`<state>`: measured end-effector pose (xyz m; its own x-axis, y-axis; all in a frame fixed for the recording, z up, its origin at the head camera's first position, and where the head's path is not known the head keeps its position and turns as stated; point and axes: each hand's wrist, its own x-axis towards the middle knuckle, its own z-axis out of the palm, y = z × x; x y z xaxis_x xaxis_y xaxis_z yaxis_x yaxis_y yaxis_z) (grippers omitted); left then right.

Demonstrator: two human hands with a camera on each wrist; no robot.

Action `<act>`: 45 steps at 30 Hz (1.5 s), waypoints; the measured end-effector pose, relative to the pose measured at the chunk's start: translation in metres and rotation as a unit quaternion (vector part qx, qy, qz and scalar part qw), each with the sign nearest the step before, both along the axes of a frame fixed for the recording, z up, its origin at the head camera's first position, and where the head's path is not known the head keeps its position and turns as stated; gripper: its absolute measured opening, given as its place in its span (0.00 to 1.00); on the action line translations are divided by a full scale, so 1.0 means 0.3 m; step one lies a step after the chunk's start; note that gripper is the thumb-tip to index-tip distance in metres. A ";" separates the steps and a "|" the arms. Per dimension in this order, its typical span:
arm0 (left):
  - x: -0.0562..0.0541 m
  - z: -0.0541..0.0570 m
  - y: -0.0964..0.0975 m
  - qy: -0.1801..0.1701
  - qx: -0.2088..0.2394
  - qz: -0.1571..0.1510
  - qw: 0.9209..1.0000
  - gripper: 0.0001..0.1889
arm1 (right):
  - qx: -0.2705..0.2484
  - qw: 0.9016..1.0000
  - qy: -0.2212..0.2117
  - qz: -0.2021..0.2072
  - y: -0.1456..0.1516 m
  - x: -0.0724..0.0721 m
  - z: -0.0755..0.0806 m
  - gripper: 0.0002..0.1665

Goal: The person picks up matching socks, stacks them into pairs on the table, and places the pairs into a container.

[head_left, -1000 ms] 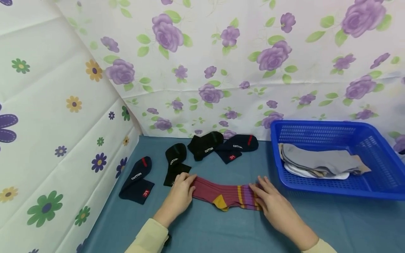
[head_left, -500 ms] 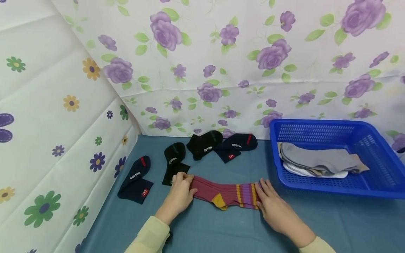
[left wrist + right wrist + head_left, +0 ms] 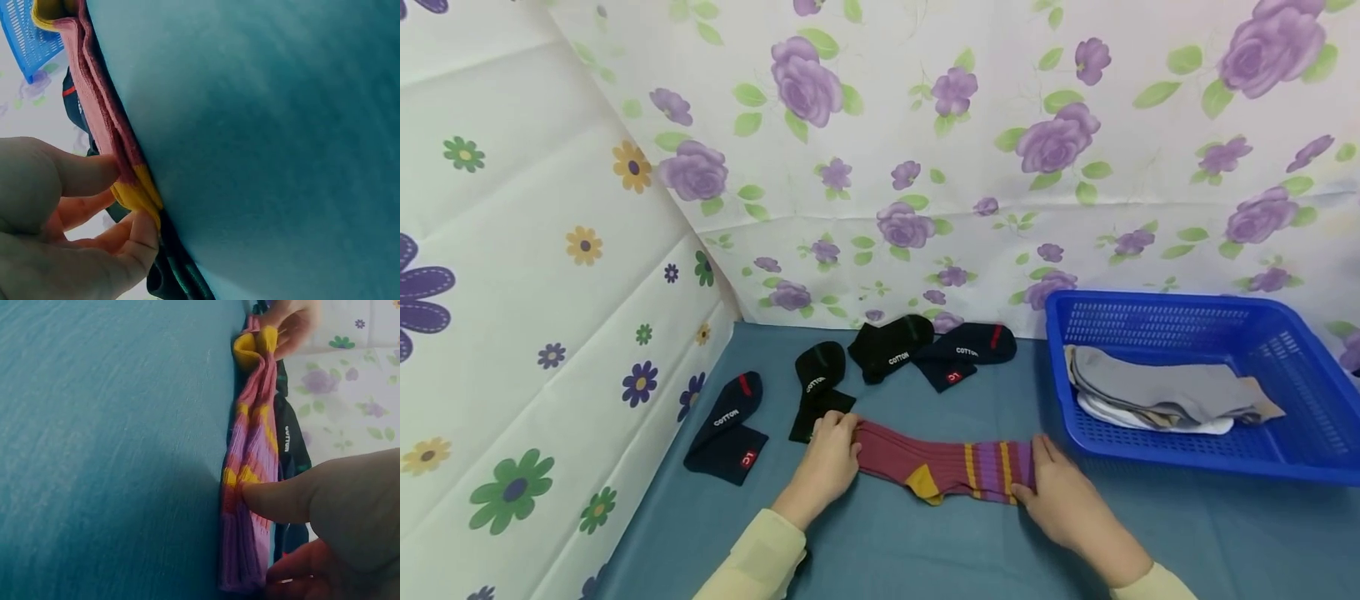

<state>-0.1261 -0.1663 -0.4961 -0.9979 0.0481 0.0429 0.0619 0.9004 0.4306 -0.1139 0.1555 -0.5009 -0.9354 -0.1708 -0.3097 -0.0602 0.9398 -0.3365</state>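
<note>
A pair of dark red ribbed socks point(image 3: 947, 458) lies flat, one on the other, with yellow heels and purple and yellow bands near the cuffs. At the toe end my left hand point(image 3: 826, 457) pinches the yellow toes point(image 3: 134, 194) between thumb and fingers. My right hand point(image 3: 1067, 500) holds the cuff end; its thumb point(image 3: 275, 499) lies on the near edge and its fingers are on the far side. Just behind the left hand lies a folded black sock point(image 3: 820, 371).
A folded navy sock point(image 3: 726, 425) lies at the left. Behind the red pair are another black sock point(image 3: 891, 346) and a navy sock point(image 3: 970, 343). The blue basket point(image 3: 1202, 462) at the right contains stacked grey, white and beige socks point(image 3: 1165, 387). Floral cloth point(image 3: 895, 150) hangs behind the table.
My right hand has shifted slightly to the right along the banded cuffs, its straight fingers moving to the cuff end and its thumb to the near edge. The left hand stays at the toes.
</note>
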 end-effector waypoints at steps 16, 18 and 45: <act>-0.047 0.028 -0.001 -0.063 -0.028 -0.020 0.997 0.19 | 0.015 0.997 0.063 -0.053 -0.001 0.017 0.012 0.53; -0.052 0.034 -0.006 -0.066 -0.026 -0.017 0.997 0.17 | 0.004 0.996 0.068 -0.053 0.001 0.012 0.004 0.52; -0.042 0.019 -0.024 -0.057 -0.013 -0.023 0.998 0.13 | -0.106 0.990 0.095 -0.023 0.003 0.006 -0.014 0.46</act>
<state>-0.1385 -0.1734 -0.4904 -0.9930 0.0935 -0.0725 0.0555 0.9091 0.4128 -0.1120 0.1564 -0.5052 -0.9817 -0.1683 -0.0892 -0.0996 0.8530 -0.5124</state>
